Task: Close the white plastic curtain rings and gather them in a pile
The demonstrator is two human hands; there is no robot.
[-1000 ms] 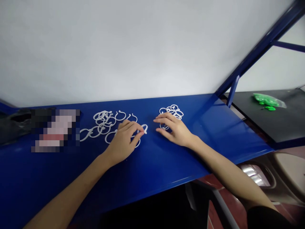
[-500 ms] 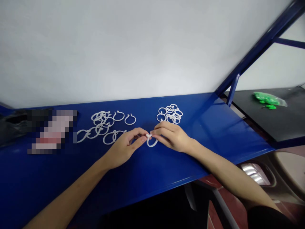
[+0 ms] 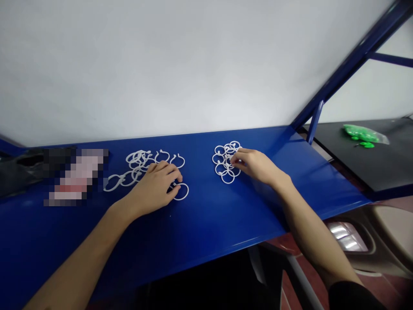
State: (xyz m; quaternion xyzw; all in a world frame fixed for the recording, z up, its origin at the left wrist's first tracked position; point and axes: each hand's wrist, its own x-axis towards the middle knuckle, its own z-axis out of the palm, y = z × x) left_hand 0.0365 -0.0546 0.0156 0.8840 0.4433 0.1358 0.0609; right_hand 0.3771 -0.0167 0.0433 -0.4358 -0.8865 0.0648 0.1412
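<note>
Loose white open rings point(image 3: 142, 165) are scattered on the blue table point(image 3: 206, 215), left of the middle. My left hand point(image 3: 153, 187) rests at their near edge, thumb and forefinger closed on one white ring point(image 3: 181, 192) lying flat on the table. A tighter cluster of closed white rings point(image 3: 224, 165) lies further right. My right hand point(image 3: 258, 165) reaches to that cluster, its fingertips pinched together on a ring at the cluster's right side.
A blurred pinkish object point(image 3: 75, 176) and a dark thing point(image 3: 19, 170) lie at the left. A black table point(image 3: 380, 163) with a bag of green parts point(image 3: 361, 134) stands to the right. A blue frame strut point(image 3: 348, 64) rises there. A white wall is behind.
Both hands were holding one ring together in front of me. Now my right hand has moved back to the right cluster, and my left hand has gone back to the left rings and taken one.
</note>
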